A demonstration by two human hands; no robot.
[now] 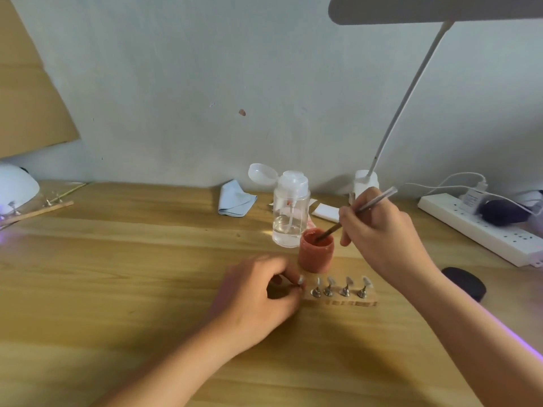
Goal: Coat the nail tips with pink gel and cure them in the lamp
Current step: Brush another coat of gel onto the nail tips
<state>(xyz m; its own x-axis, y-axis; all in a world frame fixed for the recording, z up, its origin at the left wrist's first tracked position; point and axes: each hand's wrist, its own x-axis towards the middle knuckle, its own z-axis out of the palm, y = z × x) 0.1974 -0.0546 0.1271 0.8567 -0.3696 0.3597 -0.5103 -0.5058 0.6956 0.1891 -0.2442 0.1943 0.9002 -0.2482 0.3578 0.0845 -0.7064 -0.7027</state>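
The left hand [258, 295] lies low, palm down, thumb and forefinger curled, pinching a nail-tip stand [299, 284]. The right hand [382, 233] hangs higher, fingers curled round a brush [364, 206], its forearm reaching in from the lower right.

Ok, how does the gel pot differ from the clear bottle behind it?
The pot is short and opaque pink; the bottle is taller and see-through. The pot has no lid, and the brush in the right hand dips into it; the bottle has a pump top with its flip cap hinged open. The bottle holds a little clear liquid low down. Both stand upright, side by side on the table.
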